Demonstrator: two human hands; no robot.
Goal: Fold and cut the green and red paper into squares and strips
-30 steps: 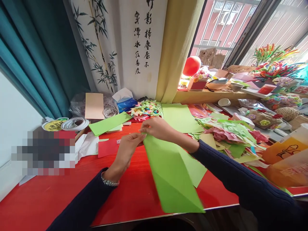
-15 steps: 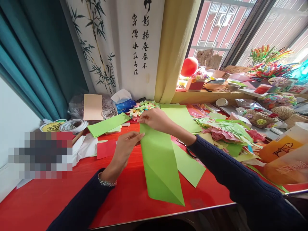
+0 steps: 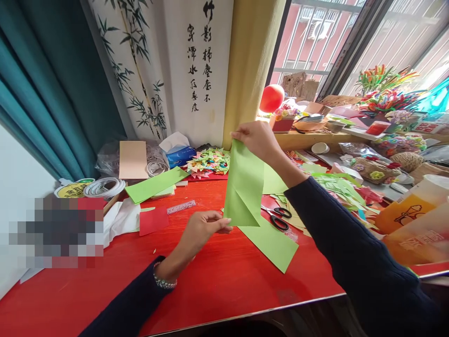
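Note:
A creased sheet of green paper (image 3: 244,182) hangs upright above the red table, a diagonal fold showing near its lower end. My right hand (image 3: 257,142) pinches it at the top left corner. Lower down, my left hand (image 3: 206,224) holds its bottom left corner between thumb and fingers. Behind and below it lies a lighter green sheet (image 3: 275,245), flat on the table. Scissors with black handles (image 3: 280,217) rest just right of the held sheet, partly over that lighter sheet.
Folded paper pieces (image 3: 210,161) are heaped at the back, beside a blue tissue pack (image 3: 180,157). On the left lie a green strip (image 3: 156,185), a red paper (image 3: 153,221) and a glittery strip (image 3: 181,207). Orange-printed cups (image 3: 417,234) stand at the right, near paper scraps (image 3: 345,189).
My right hand has lifted the green sheet up and to the right, off the table. My left hand has moved from its top edge to its bottom corner. The scissors now show.

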